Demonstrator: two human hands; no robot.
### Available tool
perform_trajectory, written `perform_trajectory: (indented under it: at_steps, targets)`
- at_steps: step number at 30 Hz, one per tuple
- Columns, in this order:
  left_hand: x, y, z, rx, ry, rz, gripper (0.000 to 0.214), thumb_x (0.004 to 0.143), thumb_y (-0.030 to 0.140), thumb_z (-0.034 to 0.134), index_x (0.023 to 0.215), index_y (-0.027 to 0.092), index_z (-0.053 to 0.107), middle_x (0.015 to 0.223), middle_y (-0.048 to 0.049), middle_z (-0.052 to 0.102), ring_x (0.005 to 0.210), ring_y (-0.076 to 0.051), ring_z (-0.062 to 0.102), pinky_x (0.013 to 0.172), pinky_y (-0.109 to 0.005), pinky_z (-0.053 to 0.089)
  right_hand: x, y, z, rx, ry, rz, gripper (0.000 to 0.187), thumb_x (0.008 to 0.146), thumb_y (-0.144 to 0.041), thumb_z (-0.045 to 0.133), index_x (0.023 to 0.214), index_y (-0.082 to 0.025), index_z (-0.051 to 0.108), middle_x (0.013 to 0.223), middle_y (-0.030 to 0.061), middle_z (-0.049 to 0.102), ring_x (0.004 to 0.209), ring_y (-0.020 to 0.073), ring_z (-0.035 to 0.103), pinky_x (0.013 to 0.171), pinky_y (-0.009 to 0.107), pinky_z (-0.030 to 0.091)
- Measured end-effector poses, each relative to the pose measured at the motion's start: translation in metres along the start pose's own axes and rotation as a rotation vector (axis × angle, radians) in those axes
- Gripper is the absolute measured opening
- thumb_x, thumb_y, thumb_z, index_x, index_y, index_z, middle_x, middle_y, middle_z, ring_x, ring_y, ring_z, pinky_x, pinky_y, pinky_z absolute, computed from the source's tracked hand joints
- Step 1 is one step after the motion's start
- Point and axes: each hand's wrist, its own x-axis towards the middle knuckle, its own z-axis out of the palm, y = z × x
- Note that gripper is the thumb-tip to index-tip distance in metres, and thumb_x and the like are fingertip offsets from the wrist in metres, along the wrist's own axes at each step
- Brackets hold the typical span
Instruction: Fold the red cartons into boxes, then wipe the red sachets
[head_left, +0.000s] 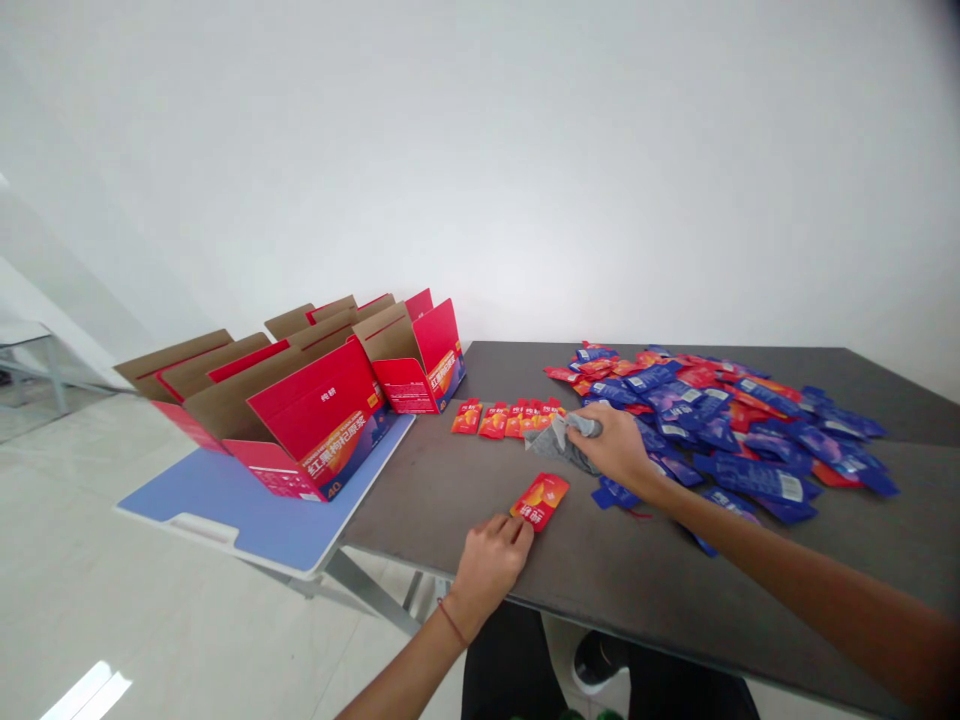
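My left hand [495, 562] has its fingers closed on the near end of a red-orange sachet [541, 500], which lies on the dark table close to the front edge. A crumpled grey cloth [559, 442] is gripped in my right hand [611, 440], just beyond that sachet. The cloth partly covers the right end of a row of several red sachets [493, 420] laid side by side. To the right of my right hand spreads a loose heap of blue sachets [705, 410] mixed with red ones; my forearm passes in front of its near part.
Several open red cartons [322, 430] with raised brown flaps stand on a blue folding table [202, 490] at the left. It adjoins the dark table [420, 490]. A white wall [480, 170] rises behind. My legs and a shoe [596, 660] show below the front edge.
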Motion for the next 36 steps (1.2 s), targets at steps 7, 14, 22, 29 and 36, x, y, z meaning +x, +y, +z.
perform_trajectory:
  at_steps: [7, 14, 22, 29, 36]
  targets:
    - [-0.019, 0.002, -0.003, -0.212, 0.062, 0.017, 0.015, 0.103, 0.028, 0.063, 0.108, 0.019, 0.074, 0.110, -0.0076, 0.079, 0.102, -0.023, 0.074, 0.087, -0.038, 0.065, -0.028, -0.026, 0.017, 0.026, -0.120, -0.037, 0.018, 0.092, -0.031, 0.063, 0.098, -0.026, 0.078, 0.104, 0.0032, 0.077, 0.097, 0.0225, 0.071, 0.087, 0.032, 0.052]
    - [-0.032, 0.006, -0.004, -0.431, 0.135, -0.063, 0.027, 0.102, 0.017, 0.058, 0.120, 0.024, 0.076, 0.116, -0.0060, 0.079, 0.110, -0.021, 0.072, 0.097, -0.039, 0.065, -0.075, -0.063, 0.048, -0.130, -0.436, -0.133, 0.014, 0.094, -0.031, 0.068, 0.103, -0.031, 0.079, 0.109, 0.0011, 0.073, 0.093, 0.0181, 0.068, 0.077, 0.027, 0.049]
    - [-0.032, 0.006, 0.000, -0.539, 0.199, -0.074, 0.031, 0.101, 0.014, 0.061, 0.124, 0.026, 0.076, 0.119, -0.0044, 0.079, 0.108, -0.021, 0.072, 0.095, -0.039, 0.065, -0.057, -0.032, 0.048, -0.493, -0.566, -0.282, 0.023, 0.091, -0.009, 0.062, 0.102, -0.024, 0.076, 0.113, 0.0068, 0.069, 0.105, 0.0238, 0.064, 0.072, 0.029, 0.046]
    - [-0.034, 0.007, 0.004, -0.516, 0.209, -0.083, 0.031, 0.100, 0.014, 0.063, 0.125, 0.027, 0.075, 0.117, -0.0033, 0.079, 0.107, -0.022, 0.072, 0.093, -0.040, 0.066, -0.024, 0.005, 0.032, -0.416, -0.399, -0.090, 0.029, 0.090, -0.015, 0.064, 0.113, -0.025, 0.077, 0.115, 0.0051, 0.071, 0.102, 0.0224, 0.067, 0.078, 0.031, 0.047]
    - [-0.034, 0.006, 0.006, -0.500, 0.195, -0.078, 0.028, 0.099, 0.013, 0.062, 0.120, 0.025, 0.077, 0.109, -0.0057, 0.079, 0.102, -0.021, 0.073, 0.089, -0.038, 0.065, -0.078, -0.054, 0.053, -0.208, -0.535, -0.320, 0.018, 0.093, -0.023, 0.064, 0.104, -0.028, 0.077, 0.106, 0.0019, 0.071, 0.095, 0.0192, 0.066, 0.078, 0.029, 0.047]
